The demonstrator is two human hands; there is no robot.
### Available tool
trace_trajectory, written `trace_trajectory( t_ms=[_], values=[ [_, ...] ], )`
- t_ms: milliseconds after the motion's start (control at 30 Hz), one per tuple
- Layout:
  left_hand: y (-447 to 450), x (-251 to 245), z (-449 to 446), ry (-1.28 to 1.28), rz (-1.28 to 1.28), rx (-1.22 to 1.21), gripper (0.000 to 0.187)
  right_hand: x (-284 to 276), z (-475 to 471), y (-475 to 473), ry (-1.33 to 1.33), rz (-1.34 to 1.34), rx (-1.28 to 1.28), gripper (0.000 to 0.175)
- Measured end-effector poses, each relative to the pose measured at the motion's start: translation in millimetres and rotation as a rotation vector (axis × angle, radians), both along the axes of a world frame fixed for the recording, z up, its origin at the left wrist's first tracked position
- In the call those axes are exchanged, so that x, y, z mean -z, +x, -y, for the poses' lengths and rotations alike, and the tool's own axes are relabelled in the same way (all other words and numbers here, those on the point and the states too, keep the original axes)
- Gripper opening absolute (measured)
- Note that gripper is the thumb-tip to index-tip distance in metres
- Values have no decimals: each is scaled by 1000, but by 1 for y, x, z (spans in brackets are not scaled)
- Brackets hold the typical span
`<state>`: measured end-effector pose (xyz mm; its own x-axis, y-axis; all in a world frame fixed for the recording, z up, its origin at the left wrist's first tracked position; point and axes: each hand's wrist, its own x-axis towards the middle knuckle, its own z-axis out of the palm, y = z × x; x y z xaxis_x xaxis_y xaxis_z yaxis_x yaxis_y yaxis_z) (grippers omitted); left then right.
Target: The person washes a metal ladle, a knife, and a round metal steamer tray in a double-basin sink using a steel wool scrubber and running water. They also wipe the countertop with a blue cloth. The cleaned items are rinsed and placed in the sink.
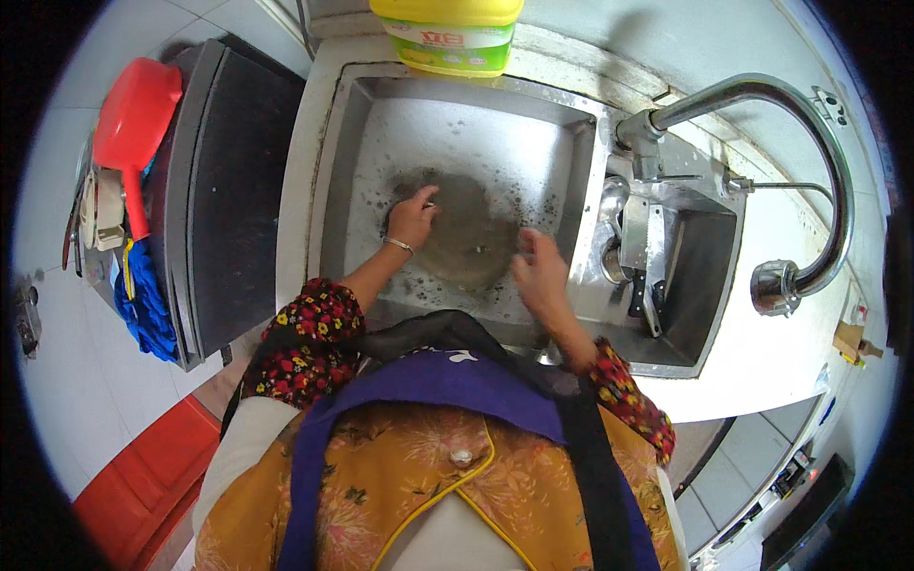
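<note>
In the large basin of a stainless steel sink (457, 125) lies a dark, round, brownish area (468, 246); whether it is murky water or a see-through round thing I cannot tell. At its upper left is my left hand (413, 220), a bangle on the wrist, fingers apart, with nothing seen held. My right hand (540, 270) is blurred at the right edge of the dark area, its fingers bent; whether it touches anything is unclear. Dark specks and drops dot the basin floor around both hands.
The small basin at right holds a cleaver (634, 232), a serrated knife (655, 246) and a metal ladle (614, 196). A curved faucet (832, 150) arches over the right side. A yellow detergent jug (450, 43) stands behind; a red plastic dipper (139, 114) is at left.
</note>
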<state>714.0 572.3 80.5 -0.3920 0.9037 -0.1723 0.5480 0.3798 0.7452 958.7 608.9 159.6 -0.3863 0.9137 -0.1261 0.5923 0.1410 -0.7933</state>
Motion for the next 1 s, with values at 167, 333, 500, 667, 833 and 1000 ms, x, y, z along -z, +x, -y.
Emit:
trace_trajectory(
  t_ms=[167, 333, 500, 667, 833, 1000],
  values=[
    [-15, -9, 13, -35, 126, -117, 25, 61, -15, -62, -271, 155, 215, 55],
    [-26, -15, 28, 35, 158, -130, 15, 99, -19, -58, -523, 116, 393, 61],
    [-29, -33, 29, 23, 289, -203, 15, 94, -7, -52, -820, -177, 512, 52],
    [-39, -65, 27, 46, 570, -249, 12, 49, -9, -47, -1290, -804, 515, 32],
    [-34, -73, 28, -17, 677, -292, 19, -6, -16, -34, -1121, -875, 435, 38],
    [-23, -51, 37, 66, 314, -154, 55, -53, -21, -9, -791, -938, 448, 28]
  ],
)
